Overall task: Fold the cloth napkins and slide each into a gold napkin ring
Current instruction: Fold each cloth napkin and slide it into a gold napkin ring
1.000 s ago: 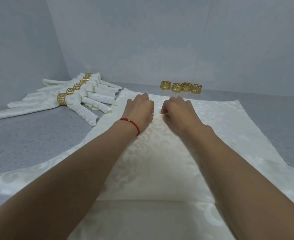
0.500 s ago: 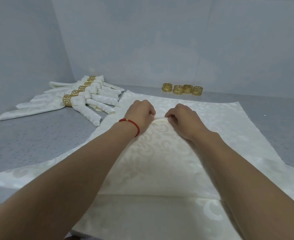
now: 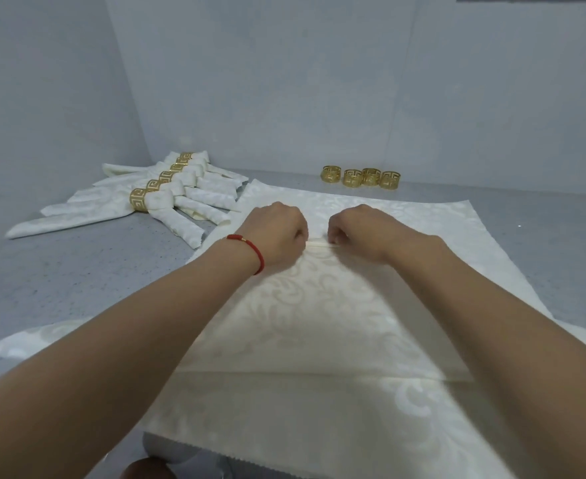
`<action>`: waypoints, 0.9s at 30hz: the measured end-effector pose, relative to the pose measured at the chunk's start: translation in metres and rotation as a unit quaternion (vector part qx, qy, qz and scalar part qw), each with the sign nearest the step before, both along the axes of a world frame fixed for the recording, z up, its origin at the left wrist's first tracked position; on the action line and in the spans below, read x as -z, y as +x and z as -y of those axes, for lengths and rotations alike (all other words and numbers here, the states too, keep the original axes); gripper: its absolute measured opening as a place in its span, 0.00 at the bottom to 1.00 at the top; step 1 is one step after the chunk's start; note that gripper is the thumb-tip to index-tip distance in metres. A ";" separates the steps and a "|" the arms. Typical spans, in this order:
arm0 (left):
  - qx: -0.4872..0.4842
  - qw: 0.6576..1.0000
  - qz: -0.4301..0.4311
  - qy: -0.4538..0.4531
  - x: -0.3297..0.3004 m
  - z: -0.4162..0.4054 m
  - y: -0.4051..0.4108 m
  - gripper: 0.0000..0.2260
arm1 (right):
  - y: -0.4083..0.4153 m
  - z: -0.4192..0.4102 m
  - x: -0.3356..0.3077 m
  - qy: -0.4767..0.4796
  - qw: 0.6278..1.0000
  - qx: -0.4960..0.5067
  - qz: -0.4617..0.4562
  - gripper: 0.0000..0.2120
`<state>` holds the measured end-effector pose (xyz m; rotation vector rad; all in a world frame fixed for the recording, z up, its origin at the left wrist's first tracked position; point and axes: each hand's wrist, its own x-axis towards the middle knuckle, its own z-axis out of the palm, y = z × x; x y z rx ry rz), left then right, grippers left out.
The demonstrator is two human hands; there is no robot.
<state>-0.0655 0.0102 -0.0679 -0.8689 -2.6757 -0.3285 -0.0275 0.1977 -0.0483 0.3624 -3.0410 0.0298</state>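
Note:
A cream damask napkin (image 3: 322,326) lies folded on top of a stack of the same cloths in front of me. Its far tip is rolled into a small tight fold between my hands. My left hand (image 3: 277,233), with a red string at the wrist, pinches the left end of that roll. My right hand (image 3: 360,233) pinches the right end, fingers curled under. Several loose gold napkin rings (image 3: 360,176) stand in a row at the back.
Several finished napkins in gold rings (image 3: 153,198) lie fanned out at the back left on the grey table (image 3: 77,278). Pale walls close in the back and left. More flat cloths (image 3: 371,426) reach to the near edge.
Both hands have drawn the napkin's tip toward me, rolling it into a small tight fold. The camera tilted up a little.

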 end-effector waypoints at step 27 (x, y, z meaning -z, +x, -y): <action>-0.030 0.995 0.087 0.045 0.002 0.004 0.021 0.06 | 0.025 -0.006 0.029 -0.128 0.986 0.025 -0.105 0.06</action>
